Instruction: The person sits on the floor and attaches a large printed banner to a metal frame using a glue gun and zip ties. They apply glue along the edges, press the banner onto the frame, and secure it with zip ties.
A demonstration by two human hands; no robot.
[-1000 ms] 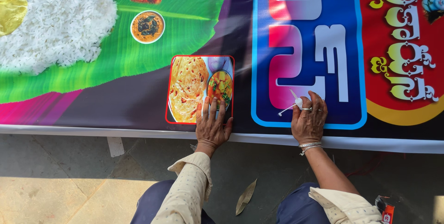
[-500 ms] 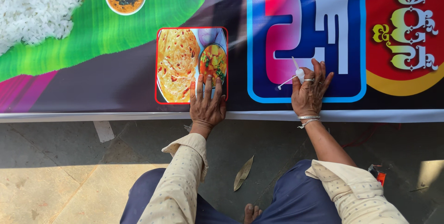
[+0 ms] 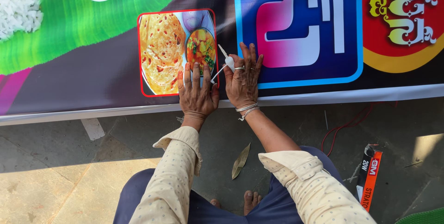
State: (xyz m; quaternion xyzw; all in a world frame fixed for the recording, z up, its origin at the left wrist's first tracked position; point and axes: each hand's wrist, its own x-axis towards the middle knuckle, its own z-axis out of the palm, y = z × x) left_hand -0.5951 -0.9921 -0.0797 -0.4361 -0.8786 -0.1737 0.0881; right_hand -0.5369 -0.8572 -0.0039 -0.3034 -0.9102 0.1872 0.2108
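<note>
a: where's the banner (image 3: 92,90)?
b: flat on the floor; left hand (image 3: 196,92) spread open on it, right hand (image 3: 243,80) beside, pinching a small white tool (image 3: 225,62)
a: handling?
b: light, floppy, slick; probably lift by its edge

Dotted cream sleeves (image 3: 172,177), multicoloured banner (image 3: 83,80)

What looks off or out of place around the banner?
Nothing damaged on the banner. Oddities lie on the floor: a dry leaf by the person's feet, a loose red wire trailing below the banner's edge, and an orange-black box beside it.
</note>
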